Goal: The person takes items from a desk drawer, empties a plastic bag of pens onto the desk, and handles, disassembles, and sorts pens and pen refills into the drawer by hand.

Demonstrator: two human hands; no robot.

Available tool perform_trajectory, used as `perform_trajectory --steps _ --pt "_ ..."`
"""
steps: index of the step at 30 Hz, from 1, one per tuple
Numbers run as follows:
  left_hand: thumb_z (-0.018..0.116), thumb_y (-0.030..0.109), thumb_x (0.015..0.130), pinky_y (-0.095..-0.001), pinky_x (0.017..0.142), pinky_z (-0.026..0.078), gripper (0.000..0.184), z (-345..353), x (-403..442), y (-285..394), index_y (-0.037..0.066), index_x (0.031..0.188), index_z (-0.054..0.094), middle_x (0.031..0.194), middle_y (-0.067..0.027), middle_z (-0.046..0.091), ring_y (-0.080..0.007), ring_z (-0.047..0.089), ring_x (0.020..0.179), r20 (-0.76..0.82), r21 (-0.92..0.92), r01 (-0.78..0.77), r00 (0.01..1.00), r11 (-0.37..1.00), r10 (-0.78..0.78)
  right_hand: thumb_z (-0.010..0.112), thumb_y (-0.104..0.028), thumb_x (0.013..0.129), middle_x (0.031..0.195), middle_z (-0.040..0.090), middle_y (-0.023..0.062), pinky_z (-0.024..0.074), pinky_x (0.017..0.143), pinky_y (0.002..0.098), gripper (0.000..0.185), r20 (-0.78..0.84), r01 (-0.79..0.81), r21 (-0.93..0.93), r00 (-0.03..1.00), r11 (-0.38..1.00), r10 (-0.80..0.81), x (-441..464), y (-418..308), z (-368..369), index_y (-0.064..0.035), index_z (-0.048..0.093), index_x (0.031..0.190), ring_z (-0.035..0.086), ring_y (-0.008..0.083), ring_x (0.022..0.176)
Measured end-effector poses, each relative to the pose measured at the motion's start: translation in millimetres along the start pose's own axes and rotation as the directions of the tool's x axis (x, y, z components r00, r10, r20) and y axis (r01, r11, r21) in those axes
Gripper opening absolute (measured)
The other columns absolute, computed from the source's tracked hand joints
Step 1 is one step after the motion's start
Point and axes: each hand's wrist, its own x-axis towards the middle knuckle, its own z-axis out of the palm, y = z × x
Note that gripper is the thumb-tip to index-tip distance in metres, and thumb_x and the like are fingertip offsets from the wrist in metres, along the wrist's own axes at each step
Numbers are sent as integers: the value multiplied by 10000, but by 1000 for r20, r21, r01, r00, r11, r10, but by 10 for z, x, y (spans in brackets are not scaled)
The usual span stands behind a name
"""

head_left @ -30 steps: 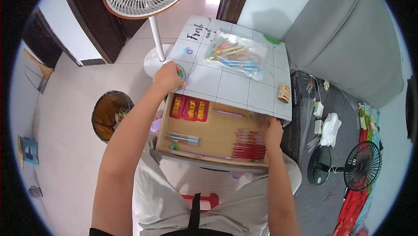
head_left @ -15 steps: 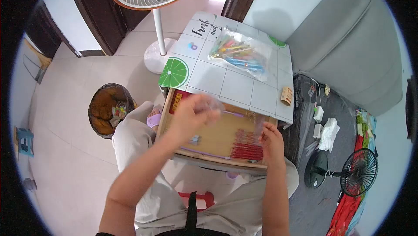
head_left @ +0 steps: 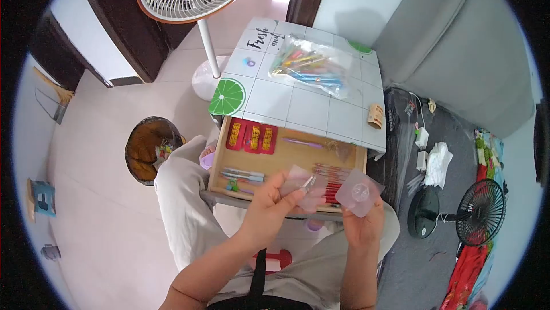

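Above the open drawer point(head_left: 295, 181), my left hand point(head_left: 268, 204) pinches a clear plastic square point(head_left: 299, 179) with a small shiny metal piece on it, which looks like an adhesive hook. My right hand point(head_left: 365, 224) grips a second clear square point(head_left: 360, 191) with a round raised centre, tilted beside the first. Behind the squares lie several red pens point(head_left: 332, 175), partly covered. To the left in the drawer are pale blue and grey pens point(head_left: 243, 175). Red packets with yellow labels point(head_left: 252, 136) and a purple pen point(head_left: 302, 142) rest at the drawer's back.
A clear bag of colourful pens point(head_left: 312, 66) lies on the tiled-pattern tabletop point(head_left: 269, 101), with a small brown box point(head_left: 375, 116) at its right edge. On the floor stand a lined bin point(head_left: 137, 161) and a white fan point(head_left: 207, 46). A black fan point(head_left: 480, 212) is right.
My left hand has come down and towards me, and both clear squares are now close together above the drawer. More of the drawer's contents shows. The view has shifted slightly.
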Motion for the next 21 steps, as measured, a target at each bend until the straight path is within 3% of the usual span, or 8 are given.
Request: perform_trajectory --steps 3,6,8,11,14,16,17,21 --pt "522 74 890 -305 777 522 276 -6 -57 -21 19 1159 486 1041 -135 610 -209 623 923 70 48 24 997 999 -28 573 -22 818 1044 594 113 498 798 331 232 2 1 -12 1000 1000 -1 -72 -24 -25 29 564 1044 594 208 927" --pt "552 88 879 -260 648 502 213 -50 -69 -133 33 1082 523 887 -91 623 -154 614 732 164 -77 59 985 995 -46 556 -9 830 1021 597 112 478 808 322 175 32 31 -81 999 996 -28 -135 -25 -75 33 592 996 585 199 917" --pt "579 118 870 -230 546 426 165 -57 -42 -199 50 1016 544 771 -38 575 -114 520 592 253 -326 196 961 925 -114 559 -6 827 994 600 108 469 796 304 163 65 57 -117 997 991 -49 -154 -30 -80 38 597 980 581 189 897" --pt "605 142 855 -240 506 371 129 -102 16 -319 69 946 550 731 -16 530 -115 453 561 384 -508 325 914 797 -128 560 12 820 924 601 97 449 767 277 150 94 135 -280 989 951 -112 -181 -61 -19 48 605 959 571 175 848" --pt "587 128 871 -223 652 431 82 -37 20 -252 86 822 536 813 -15 590 -91 560 738 199 -432 272 959 860 -203 558 20 823 866 595 97 442 746 266 115 176 291 -424 955 857 -237 -177 -109 14 48 619 916 565 171 803" --pt "589 118 867 -227 656 435 104 -5 29 -210 94 793 519 825 -14 590 -91 563 756 111 -342 225 974 913 -198 552 23 828 867 594 106 440 742 266 98 247 410 -607 911 681 -329 -168 -179 4 32 633 883 566 173 806" --pt "592 107 863 -231 659 440 132 -1 31 -201 101 765 503 836 -13 590 -90 565 773 26 -243 181 983 953 -180 552 23 828 867 594 106 440 742 266 98 246 408 -607 912 681 -328 -160 -208 18 32 633 883 566 173 806" --pt "600 86 850 -263 679 486 109 -133 34 -236 102 806 501 860 -19 593 -107 582 821 64 -238 167 986 957 -156 559 16 819 853 600 109 437 733 267 100 287 462 -740 874 488 -392 -138 -265 38 18 644 872 567 178 795"
